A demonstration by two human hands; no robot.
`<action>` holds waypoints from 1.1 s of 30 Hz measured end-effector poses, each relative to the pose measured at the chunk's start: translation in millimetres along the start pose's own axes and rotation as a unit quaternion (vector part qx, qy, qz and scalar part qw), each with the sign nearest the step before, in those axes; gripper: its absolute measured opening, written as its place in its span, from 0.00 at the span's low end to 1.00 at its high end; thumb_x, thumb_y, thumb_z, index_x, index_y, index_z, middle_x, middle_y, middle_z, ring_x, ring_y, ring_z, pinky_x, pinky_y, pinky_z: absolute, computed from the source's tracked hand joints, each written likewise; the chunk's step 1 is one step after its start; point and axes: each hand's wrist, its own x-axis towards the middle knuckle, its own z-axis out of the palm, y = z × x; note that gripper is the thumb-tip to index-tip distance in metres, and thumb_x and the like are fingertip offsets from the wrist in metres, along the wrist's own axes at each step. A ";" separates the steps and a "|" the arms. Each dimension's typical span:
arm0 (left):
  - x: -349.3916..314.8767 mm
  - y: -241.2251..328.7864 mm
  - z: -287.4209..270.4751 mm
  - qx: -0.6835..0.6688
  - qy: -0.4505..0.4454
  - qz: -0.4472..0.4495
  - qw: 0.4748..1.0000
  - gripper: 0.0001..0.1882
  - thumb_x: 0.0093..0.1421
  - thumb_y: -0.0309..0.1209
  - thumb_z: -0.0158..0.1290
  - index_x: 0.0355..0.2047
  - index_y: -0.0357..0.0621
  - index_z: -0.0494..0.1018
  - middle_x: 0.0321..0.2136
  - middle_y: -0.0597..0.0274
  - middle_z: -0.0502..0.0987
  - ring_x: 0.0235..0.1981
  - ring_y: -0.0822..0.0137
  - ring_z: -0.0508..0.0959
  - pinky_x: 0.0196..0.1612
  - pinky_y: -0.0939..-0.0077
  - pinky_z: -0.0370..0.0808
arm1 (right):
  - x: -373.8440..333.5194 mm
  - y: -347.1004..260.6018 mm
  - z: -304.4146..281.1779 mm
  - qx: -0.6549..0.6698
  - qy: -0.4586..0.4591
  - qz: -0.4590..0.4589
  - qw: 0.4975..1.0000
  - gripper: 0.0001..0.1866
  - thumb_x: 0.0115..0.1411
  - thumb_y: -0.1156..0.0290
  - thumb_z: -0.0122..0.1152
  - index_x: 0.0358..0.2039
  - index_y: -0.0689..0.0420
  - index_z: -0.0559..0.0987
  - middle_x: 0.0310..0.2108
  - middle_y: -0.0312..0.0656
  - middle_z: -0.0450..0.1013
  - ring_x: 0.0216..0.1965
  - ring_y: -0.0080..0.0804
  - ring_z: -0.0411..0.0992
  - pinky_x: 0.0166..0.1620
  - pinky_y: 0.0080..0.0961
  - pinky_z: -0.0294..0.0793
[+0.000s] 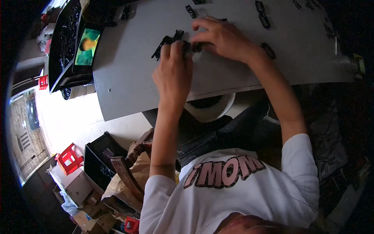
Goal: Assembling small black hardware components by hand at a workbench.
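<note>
On the grey table my left hand [171, 64] is closed, its fingertips curled over a black part that they mostly hide. Just beyond these fingers lies a small cluster of black plastic parts [167, 41]. To the right, my right hand [226, 39] reaches in with thumb and index finger bent around a small dark piece [198, 47], while another finger is lifted away. The two hands' fingertips are close together. What the pieces exactly are cannot be made out, as they are dark and partly covered.
More black parts lie on the table [132, 78], such as a linked pair [263, 15] and a single one [268, 50]. At the left, a screen [86, 46] stands before a black bin [64, 43] of dark pieces. A white bucket [230, 105] sits under the table edge.
</note>
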 end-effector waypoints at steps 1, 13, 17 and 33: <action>2.9 -2.5 -4.0 0.052 -0.010 -0.012 0.999 0.08 0.55 0.33 0.51 0.35 0.49 0.68 0.35 0.60 0.70 0.27 0.52 0.76 0.24 0.59 0.71 | 2.7 1.5 1.5 0.005 -0.003 -0.028 1.000 0.10 0.52 0.77 0.59 0.37 0.54 0.78 0.40 0.40 0.71 0.44 0.35 0.71 0.43 0.27 0.72; 3.8 40.8 25.5 -0.076 -0.115 0.121 0.983 0.10 0.53 0.28 0.50 0.37 0.50 0.69 0.36 0.60 0.70 0.27 0.55 0.77 0.26 0.63 0.74 | -61.3 59.6 -51.9 0.238 -0.069 0.341 0.907 0.11 0.65 0.63 0.47 0.40 0.55 0.73 0.27 0.30 0.67 0.26 0.14 0.62 0.31 0.15 0.66; 18.7 61.8 44.6 -0.034 -0.150 0.259 0.953 0.10 0.50 0.26 0.49 0.35 0.50 0.69 0.34 0.60 0.72 0.25 0.58 0.78 0.25 0.68 0.75 | -63.9 69.1 -51.1 0.242 -0.108 0.332 0.906 0.11 0.66 0.63 0.45 0.38 0.56 0.72 0.30 0.28 0.67 0.29 0.12 0.62 0.34 0.15 0.65; 2.8 31.9 25.6 -0.088 -0.163 0.073 0.980 0.17 0.48 0.33 0.57 0.41 0.53 0.70 0.33 0.60 0.74 0.31 0.51 0.76 0.30 0.60 0.73 | -26.2 30.4 -35.6 -0.087 0.096 0.125 0.984 0.12 0.60 0.64 0.54 0.41 0.56 0.73 0.33 0.44 0.72 0.33 0.44 0.72 0.36 0.36 0.72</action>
